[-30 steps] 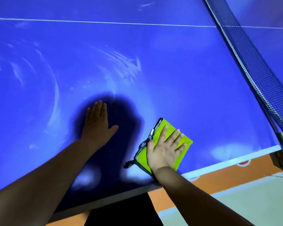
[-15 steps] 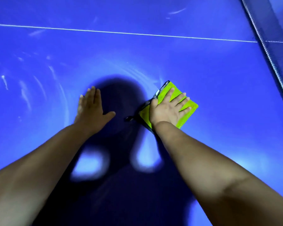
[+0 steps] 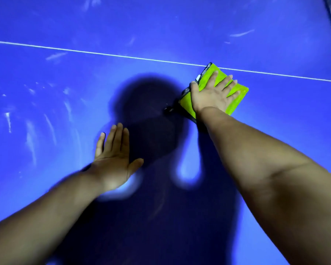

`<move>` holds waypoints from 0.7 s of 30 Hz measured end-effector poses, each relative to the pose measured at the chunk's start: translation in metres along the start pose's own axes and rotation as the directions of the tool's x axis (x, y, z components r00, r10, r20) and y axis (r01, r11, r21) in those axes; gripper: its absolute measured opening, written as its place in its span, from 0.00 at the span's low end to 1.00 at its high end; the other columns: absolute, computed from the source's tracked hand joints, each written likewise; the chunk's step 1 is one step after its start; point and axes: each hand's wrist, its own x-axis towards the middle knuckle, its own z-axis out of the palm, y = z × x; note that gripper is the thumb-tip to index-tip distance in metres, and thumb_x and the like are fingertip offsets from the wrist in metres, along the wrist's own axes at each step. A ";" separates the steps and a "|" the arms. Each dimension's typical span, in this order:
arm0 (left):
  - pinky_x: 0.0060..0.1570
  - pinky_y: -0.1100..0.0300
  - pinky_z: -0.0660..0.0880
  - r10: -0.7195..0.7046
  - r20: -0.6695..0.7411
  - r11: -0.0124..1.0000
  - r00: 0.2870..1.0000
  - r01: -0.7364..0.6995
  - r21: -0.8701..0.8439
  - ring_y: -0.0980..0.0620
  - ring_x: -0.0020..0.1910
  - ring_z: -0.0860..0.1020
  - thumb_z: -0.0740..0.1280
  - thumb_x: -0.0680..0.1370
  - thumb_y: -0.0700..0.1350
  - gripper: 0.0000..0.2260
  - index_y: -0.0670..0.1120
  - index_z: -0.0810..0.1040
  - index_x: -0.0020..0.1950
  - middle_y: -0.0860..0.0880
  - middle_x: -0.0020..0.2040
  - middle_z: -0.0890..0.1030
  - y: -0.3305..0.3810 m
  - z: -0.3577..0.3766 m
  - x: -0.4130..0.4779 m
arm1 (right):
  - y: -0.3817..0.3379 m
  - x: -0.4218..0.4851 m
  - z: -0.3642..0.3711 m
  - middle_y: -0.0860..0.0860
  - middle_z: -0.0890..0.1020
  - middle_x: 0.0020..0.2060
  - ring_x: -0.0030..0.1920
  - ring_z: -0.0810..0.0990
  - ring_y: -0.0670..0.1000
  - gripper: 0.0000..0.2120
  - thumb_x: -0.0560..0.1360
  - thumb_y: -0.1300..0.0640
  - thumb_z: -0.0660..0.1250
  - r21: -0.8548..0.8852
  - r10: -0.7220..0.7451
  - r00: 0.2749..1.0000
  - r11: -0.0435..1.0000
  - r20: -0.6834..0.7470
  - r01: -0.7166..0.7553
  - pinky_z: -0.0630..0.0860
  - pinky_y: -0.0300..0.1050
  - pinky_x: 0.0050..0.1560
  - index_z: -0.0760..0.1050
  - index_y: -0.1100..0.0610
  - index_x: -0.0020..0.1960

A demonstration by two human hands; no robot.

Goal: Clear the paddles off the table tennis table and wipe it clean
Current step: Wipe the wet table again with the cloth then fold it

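The blue surface (image 3: 46,73) fills the whole view, and no paddles show anywhere on it, so the clearing part of the task looks done and the wiping is in hand. The person's shadow (image 3: 151,111) falls across the middle, which suggests they lean well over the surface to reach far in.

The left hand (image 3: 114,159) lies at about 7 o'clock from the centre of the view, palm down, fingers straight and close together, thumb splayed out. It holds nothing; it most likely props the body's weight during the long reach.

The right hand (image 3: 210,94) sits at about 1 o'clock, flat with fingers spread wide over the yellow-green cloth (image 3: 238,97). Spreading them probably keeps the folded cloth from bunching and presses more of it down at once. The cloth's far corner touches the white line (image 3: 103,53) that crosses the surface from 9 o'clock to 3 o'clock.

Pale curved streaks (image 3: 31,138) mark the surface at 9 o'clock, well apart from the cloth; I judge that this part needs a pass yet.
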 end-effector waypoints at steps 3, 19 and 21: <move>0.68 0.51 0.45 0.008 0.029 0.999 1.000 -0.007 -0.040 0.41 0.70 0.58 0.52 0.71 0.62 0.39 0.31 0.65 0.68 0.33 0.69 0.67 -0.003 0.002 0.002 | -0.013 0.033 -0.006 0.62 0.45 0.77 0.77 0.40 0.63 0.37 0.77 0.35 0.47 -0.030 -0.111 0.994 0.993 0.003 0.111 0.37 0.66 0.73 0.44 0.52 0.79; 0.66 0.54 0.28 -0.054 0.015 0.998 0.998 0.053 0.018 0.52 0.72 0.32 0.33 0.63 0.68 0.46 0.41 0.36 0.74 0.46 0.75 0.35 0.000 0.002 -0.002 | -0.004 0.011 -0.004 0.57 0.46 0.79 0.78 0.43 0.58 0.32 0.79 0.46 0.56 -0.190 -0.709 0.700 0.678 0.085 0.710 0.42 0.59 0.75 0.45 0.44 0.79; 0.68 0.52 0.31 -0.080 0.077 0.996 0.994 0.076 0.051 0.50 0.73 0.33 0.35 0.66 0.70 0.46 0.42 0.35 0.75 0.45 0.76 0.34 0.001 -0.001 -0.002 | 0.004 -0.017 0.000 0.57 0.47 0.79 0.78 0.44 0.58 0.33 0.78 0.46 0.58 -0.195 -0.737 0.668 0.644 0.098 0.740 0.43 0.60 0.75 0.47 0.44 0.79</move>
